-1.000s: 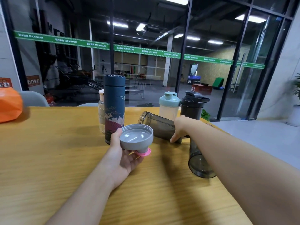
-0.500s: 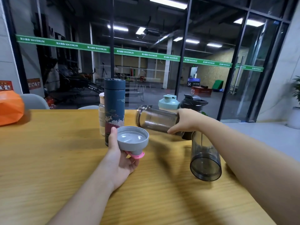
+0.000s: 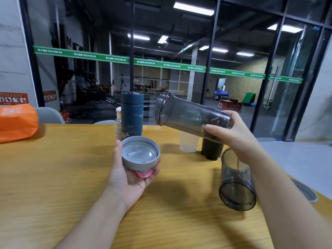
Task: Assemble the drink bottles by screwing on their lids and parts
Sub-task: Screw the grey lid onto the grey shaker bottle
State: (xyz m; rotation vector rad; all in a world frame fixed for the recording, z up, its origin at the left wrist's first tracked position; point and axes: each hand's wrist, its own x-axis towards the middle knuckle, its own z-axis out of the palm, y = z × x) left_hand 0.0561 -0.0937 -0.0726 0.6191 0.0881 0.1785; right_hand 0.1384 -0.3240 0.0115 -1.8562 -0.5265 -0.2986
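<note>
While the left hand (image 3: 129,175) cups the grey lid (image 3: 140,153) thread-side up, the right hand's (image 3: 233,133) fingers clasp the smoky bottle (image 3: 186,115) aloft above the counter (image 3: 53,177), so mouth must meet lid next.

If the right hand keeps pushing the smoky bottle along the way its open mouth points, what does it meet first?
Likely the dark blue flask: the smoky bottle in the right hand points up-left towards its top. Depth is unclear, so it may pass in front of it.
</note>
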